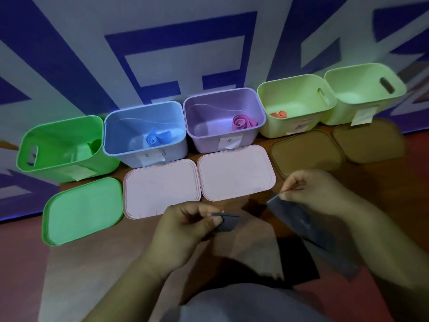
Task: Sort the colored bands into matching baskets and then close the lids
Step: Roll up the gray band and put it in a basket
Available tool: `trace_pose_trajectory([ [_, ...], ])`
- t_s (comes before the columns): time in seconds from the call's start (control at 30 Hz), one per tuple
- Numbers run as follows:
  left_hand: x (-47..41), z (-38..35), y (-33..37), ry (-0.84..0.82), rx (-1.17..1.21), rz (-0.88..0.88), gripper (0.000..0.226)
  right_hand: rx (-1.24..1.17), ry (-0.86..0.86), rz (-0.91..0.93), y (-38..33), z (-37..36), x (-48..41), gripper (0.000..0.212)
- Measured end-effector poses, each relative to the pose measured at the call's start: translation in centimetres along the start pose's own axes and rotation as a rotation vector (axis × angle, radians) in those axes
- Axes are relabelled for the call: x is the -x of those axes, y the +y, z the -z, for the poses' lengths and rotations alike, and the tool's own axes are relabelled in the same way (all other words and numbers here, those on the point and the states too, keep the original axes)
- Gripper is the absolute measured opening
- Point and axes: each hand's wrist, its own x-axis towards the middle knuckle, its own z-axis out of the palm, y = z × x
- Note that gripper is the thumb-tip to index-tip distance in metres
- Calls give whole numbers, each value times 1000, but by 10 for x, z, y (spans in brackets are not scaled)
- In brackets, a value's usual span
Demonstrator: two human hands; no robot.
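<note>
Your left hand and right hand both pinch the grey band; the empty basket sits beyond your right hand.

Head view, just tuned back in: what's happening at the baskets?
A person holds a dark grey band between both hands: the left hand pinches one end, the right hand the other. A green band, blue band, pink band and orange band lie in the green basket, blue basket, purple basket and first pale green basket. The far right basket shows no band. The lids all lie flat in front, none fitted.
</note>
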Motion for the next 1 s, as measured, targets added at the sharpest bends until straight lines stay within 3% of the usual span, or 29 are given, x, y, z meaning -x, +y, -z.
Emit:
trace_pose_trajectory([
  [0.3,41,27,31,-18,-139,-284,21,-522,183,80,-79,-37,59,14],
  [0.43,60,38,45,28,-151,-413,22,-632,217,131,-119,-62,85,15],
  [0.53,73,47,48,87,-128,-505,29,-753,149,142,-150,-81,105,22],
  [0.7,90,66,45,170,-80,-602,32,-962,-58,130,-183,-104,129,8],
  [1.0,109,100,35,381,-223,-705,25,-966,-203,104,-208,-135,137,6],
])
